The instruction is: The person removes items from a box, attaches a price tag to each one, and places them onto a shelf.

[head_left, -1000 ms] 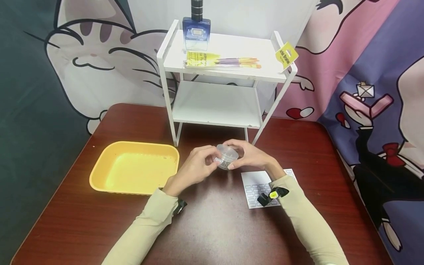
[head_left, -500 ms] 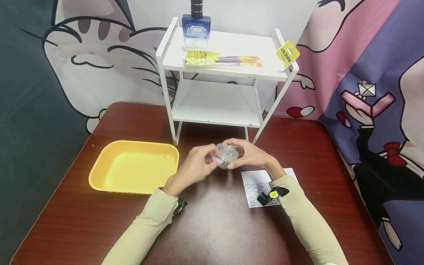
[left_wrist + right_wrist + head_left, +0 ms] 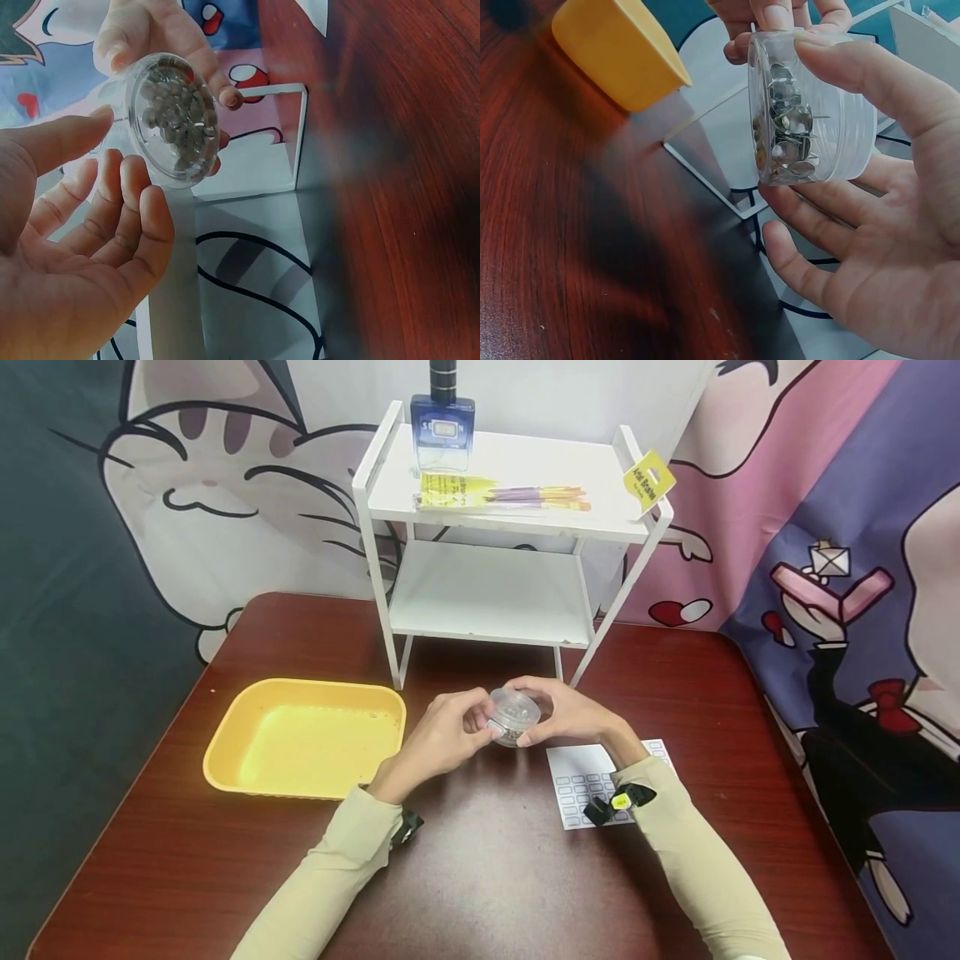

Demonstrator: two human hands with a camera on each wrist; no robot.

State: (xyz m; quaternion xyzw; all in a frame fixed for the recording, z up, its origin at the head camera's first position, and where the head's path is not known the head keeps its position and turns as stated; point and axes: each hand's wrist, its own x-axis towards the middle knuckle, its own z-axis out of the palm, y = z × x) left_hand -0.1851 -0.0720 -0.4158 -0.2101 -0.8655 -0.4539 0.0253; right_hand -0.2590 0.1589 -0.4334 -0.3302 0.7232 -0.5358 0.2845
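Observation:
A round clear plastic jar (image 3: 514, 717) with silver thumbtacks (image 3: 791, 124) inside is held above the table, between both hands. My right hand (image 3: 566, 710) grips the jar, its thumb and fingers round opposite sides. My left hand (image 3: 450, 727) has its thumb and index finger at the jar's left side. Near that thumb, a small white label (image 3: 496, 725) shows on the jar. In the left wrist view the left thumb (image 3: 79, 139) reaches to the jar's side, while the other fingers (image 3: 124, 202) lie bent below it. Part of the left hand's contact is hidden.
A yellow tray (image 3: 225, 768) lies to the left. Under the right wrist is a sheet of labels (image 3: 577, 789). Behind the hands stands a white two-tier shelf (image 3: 491, 593) with a blue bottle (image 3: 442, 435), packaged brushes (image 3: 502, 493) and a yellow card (image 3: 649, 481).
Both hands keep nearly the same place and pose. The jar has shifted very slightly toward the near side, and more of the tacks shows through its top.

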